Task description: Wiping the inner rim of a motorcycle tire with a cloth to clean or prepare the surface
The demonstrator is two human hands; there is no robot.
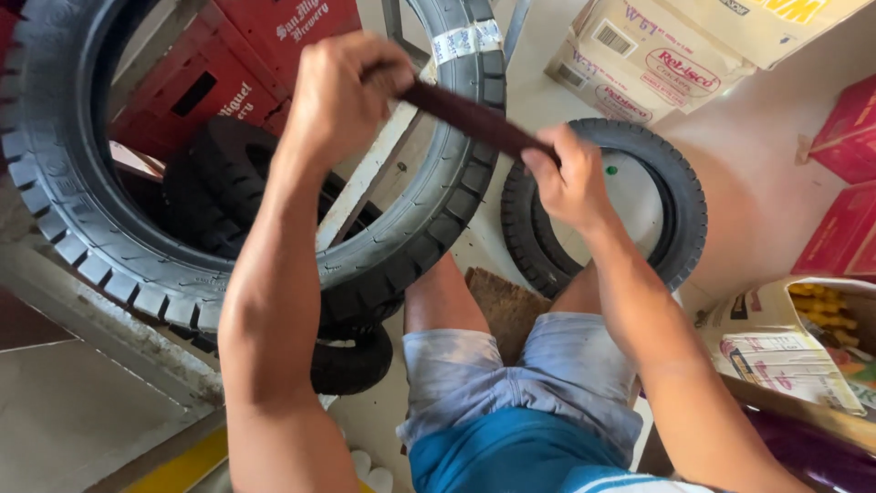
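Observation:
My left hand [339,96] and my right hand [570,178] each grip one end of a dark maroon strip [470,117], pulled straight between them. The strip crosses in front of a large black knobby tyre [82,228] that stands tilted at the left. A smaller black tyre [680,196] lies flat on the floor just beyond my right hand. My knees and grey shorts [566,365] show below.
Red crates [246,64] stand behind the big tyre, with more dark tyres [219,173] stacked inside and under it. Cardboard boxes [657,55] sit at the top right, red boxes [849,183] at the right edge, and an open box of packets [803,347] at lower right.

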